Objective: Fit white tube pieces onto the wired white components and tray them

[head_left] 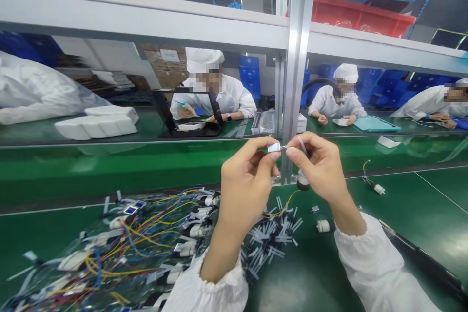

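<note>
Raised above the green bench (307,273), my left hand (248,175) pinches a small silver rectangular part (274,147) between thumb and fingers. My right hand (321,161) is closed just to its right, its thumb and finger gripping a thin white strip (302,146) by the small part's end. Beneath my hands lies a pile of small dark pieces with pale strips (270,239). To the left, several white cylindrical parts with yellow, red and blue wires (139,248) are spread over clear plastic.
A white cylindrical part (323,225) lies right of the pile, and a wired one (379,188) farther right. A black tool-like object (420,253) lies beside my right sleeve. A metal post (294,58) stands beyond my hands. Several people in white work across the bench.
</note>
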`<state>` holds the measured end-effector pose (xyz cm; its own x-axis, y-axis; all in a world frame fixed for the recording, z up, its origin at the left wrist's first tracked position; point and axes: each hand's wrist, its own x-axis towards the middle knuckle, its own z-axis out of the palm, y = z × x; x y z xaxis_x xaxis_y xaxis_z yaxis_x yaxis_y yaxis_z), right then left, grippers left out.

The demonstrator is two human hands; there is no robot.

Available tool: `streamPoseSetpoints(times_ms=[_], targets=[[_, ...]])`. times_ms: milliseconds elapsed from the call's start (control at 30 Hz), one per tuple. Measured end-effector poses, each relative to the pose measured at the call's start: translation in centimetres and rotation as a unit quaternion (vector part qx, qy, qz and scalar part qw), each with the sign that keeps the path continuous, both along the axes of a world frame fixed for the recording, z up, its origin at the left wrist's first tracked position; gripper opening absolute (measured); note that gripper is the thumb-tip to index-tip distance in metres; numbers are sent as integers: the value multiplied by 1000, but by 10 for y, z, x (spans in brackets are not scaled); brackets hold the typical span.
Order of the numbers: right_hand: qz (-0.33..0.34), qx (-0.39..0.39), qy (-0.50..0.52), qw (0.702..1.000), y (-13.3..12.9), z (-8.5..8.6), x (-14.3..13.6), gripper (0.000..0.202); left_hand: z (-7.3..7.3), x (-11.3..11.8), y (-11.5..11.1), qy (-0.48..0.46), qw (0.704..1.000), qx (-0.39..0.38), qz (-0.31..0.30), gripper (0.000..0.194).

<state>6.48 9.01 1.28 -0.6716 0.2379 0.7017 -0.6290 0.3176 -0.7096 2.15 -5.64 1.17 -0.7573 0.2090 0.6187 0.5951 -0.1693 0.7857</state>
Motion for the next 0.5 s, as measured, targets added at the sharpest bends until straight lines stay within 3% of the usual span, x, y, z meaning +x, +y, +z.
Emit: streamPoseSetpoints(times_ms=[500], targets=[[-33, 22, 10, 999, 2, -2, -3, 13, -2, 2, 6, 1, 1000, -7, 7, 6]])
